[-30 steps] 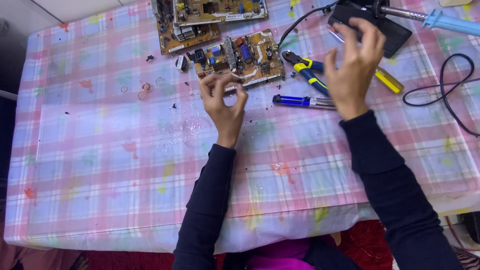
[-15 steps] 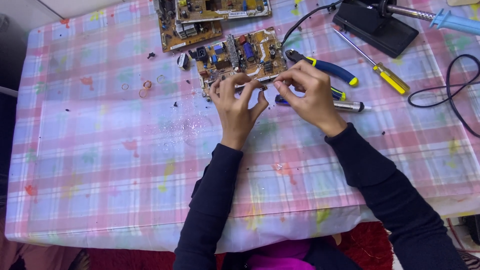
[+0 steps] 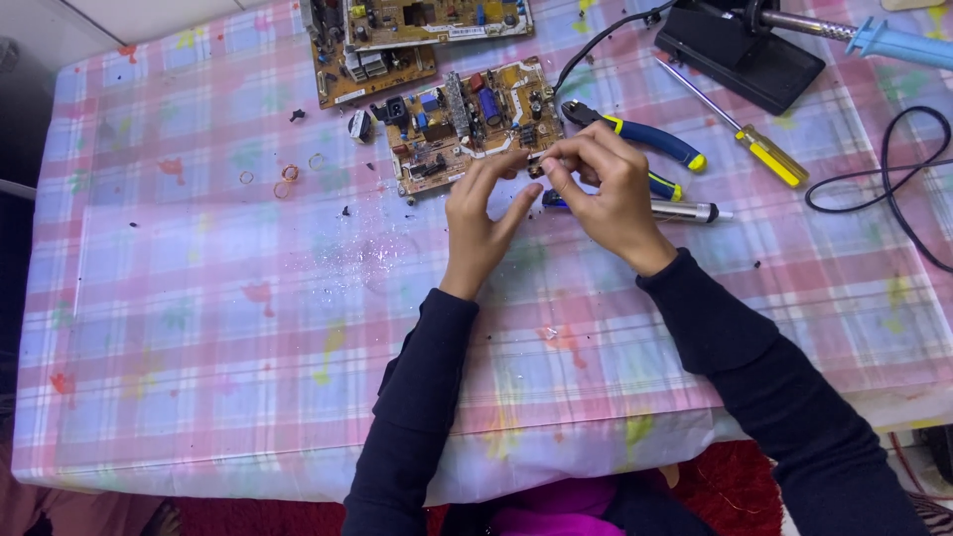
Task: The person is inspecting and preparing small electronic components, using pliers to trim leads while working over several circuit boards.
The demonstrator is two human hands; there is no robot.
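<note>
Over the bristly tan circuit board point(image 3: 475, 119), our left hand point(image 3: 478, 220) and right hand point(image 3: 608, 189) pinch narrowly; contents too small to tell.

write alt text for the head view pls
Two hands, left hand and right hand, meet fingertip to fingertip at the near edge of a circuit board on a pink plaid tablecloth. Pliers, a yellow-handled screwdriver and a soldering iron lie nearby.
</note>
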